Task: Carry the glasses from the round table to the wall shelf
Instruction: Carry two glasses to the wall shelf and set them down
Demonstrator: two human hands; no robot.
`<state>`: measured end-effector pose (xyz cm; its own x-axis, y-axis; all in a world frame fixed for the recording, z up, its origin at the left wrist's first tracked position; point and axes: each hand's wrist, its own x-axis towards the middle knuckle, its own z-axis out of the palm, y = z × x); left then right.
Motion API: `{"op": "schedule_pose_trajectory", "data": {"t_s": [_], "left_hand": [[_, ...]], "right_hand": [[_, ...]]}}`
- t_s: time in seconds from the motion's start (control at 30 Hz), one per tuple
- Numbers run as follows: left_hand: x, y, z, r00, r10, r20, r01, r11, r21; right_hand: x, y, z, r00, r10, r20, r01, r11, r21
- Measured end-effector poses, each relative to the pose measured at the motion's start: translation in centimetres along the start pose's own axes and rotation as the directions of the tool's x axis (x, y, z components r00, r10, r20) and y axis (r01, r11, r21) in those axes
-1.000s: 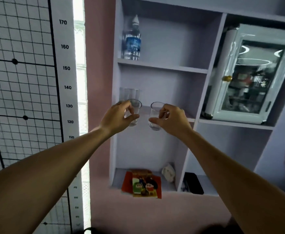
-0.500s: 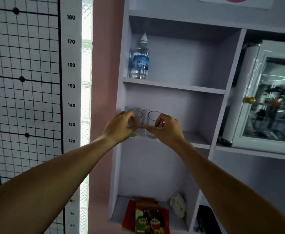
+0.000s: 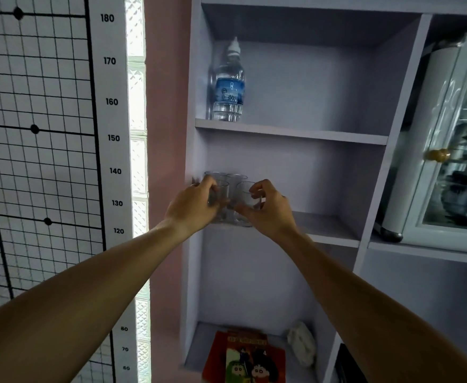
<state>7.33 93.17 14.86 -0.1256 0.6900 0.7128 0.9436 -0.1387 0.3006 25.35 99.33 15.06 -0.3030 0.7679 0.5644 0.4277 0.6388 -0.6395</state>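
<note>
Head view, looking up at a pale lilac wall shelf (image 3: pixel 290 131).

Left hand (image 3: pixel 196 208) raised to the middle shelf board (image 3: pixel 326 230), fingers wrapped round a clear glass (image 3: pixel 221 194); grip closed on it. Right hand (image 3: pixel 268 214) just beside, thumb and fingers curled round a second clear glass (image 3: pixel 247 200); grip closed on that one as well. Held glasses upright, side by side, nearly touching, at the left front corner of the middle board. Bases at about board level; cannot tell whether set down or held just above.

Two more clear glasses (image 3: pixel 226 176) behind the held pair, upright, against the left wall of the same compartment, partly hidden by the front ones.

Compartment above: water bottle (image 3: pixel 228 89), blue label, white cap, upright at far left.

Compartment below: comic book (image 3: pixel 244 357) with red cover and cartoon figures, leaning at the front; crumpled white object (image 3: pixel 301 346) to its right, identity unclear.

Right of shelf column: small white cabinet (image 3: pixel 448 150) with glass door and brass knob (image 3: pixel 437 155), standing on a lower board; contents blurred by reflections.

Left of shelf: pink wall strip (image 3: pixel 166 106), narrow band of glass blocks (image 3: pixel 137 167), then a height chart (image 3: pixel 110 134) with black grid, numbers 60 to 180 legible.

Both forearms bare, extended upward from the lower corners of the frame.
</note>
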Motion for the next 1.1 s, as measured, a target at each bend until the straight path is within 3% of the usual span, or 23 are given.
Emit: {"op": "schedule_pose_trajectory", "data": {"t_s": [0.33,0.47,0.7,0.87,1.1], "left_hand": [[0.2,-0.7,-0.1,0.992,0.077,-0.103,-0.035,0.931,0.363],[0.3,-1.2,0.0,0.99,0.063,-0.129,-0.013,0.934,0.356],[0.2,-1.6,0.8,0.995,0.047,-0.094,-0.015,0.951,0.31],[0.0,-2.2,1.6,0.994,0.082,-0.078,-0.045,0.92,0.39],[-0.3,-2.2,1.9,0.995,0.088,-0.039,-0.066,0.915,0.397]], "right_hand": [[1.2,1.9,2.3,0.991,0.075,-0.108,-0.056,0.983,0.173],[1.9,2.6,3.4,0.986,0.116,-0.12,-0.098,0.985,0.143],[2.7,2.9,4.2,0.994,0.062,-0.087,-0.058,0.997,0.054],[2.5,3.4,4.1,0.992,-0.029,-0.12,0.03,0.999,0.013],[2.6,3.8,4.1,0.999,-0.026,-0.045,0.029,0.998,0.059]]}}
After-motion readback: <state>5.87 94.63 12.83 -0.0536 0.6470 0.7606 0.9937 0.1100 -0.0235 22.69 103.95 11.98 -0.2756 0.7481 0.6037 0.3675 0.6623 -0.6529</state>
